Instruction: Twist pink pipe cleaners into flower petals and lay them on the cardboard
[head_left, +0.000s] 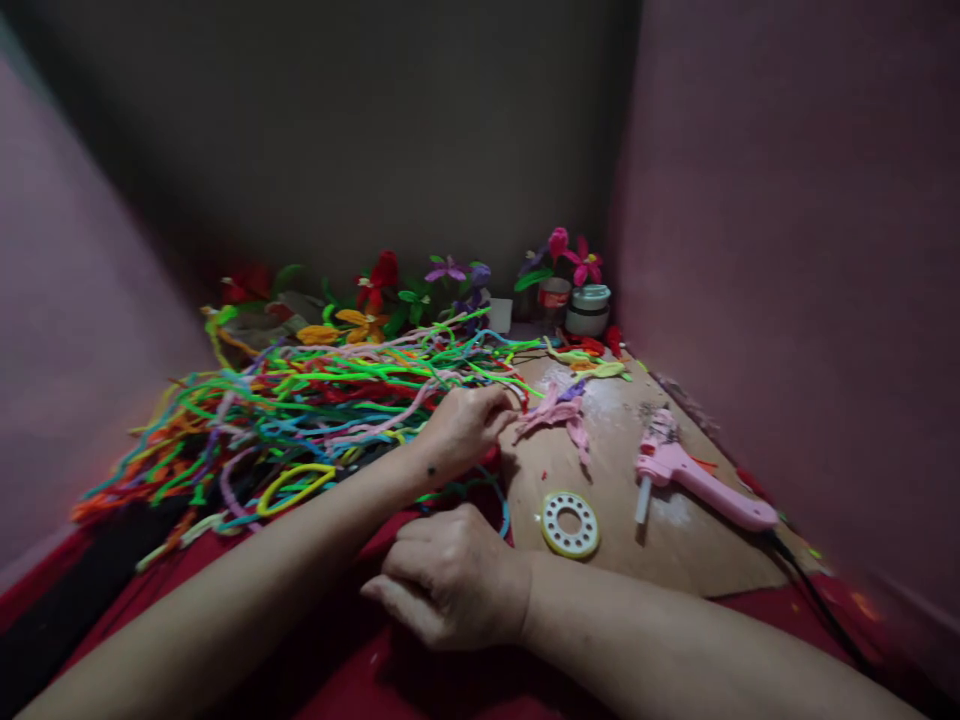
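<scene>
My left hand reaches over the right side of a heap of coloured pipe cleaners. Its fingers are pinched together, the tips right beside pink fuzzy petals on a brown board. I cannot make out what the pinch holds, if anything. Closer to me, my right hand is curled closed above red cloth, its palm side hidden. A white roll with a ring of holes and a yellow rim lies near my right wrist.
A pink glue gun rests on the board, its cord trailing toward the lower right. Yellow petals lie farther back. Pipe-cleaner flowers, a lidded jar and a cup stand along the back. Walls enclose both sides.
</scene>
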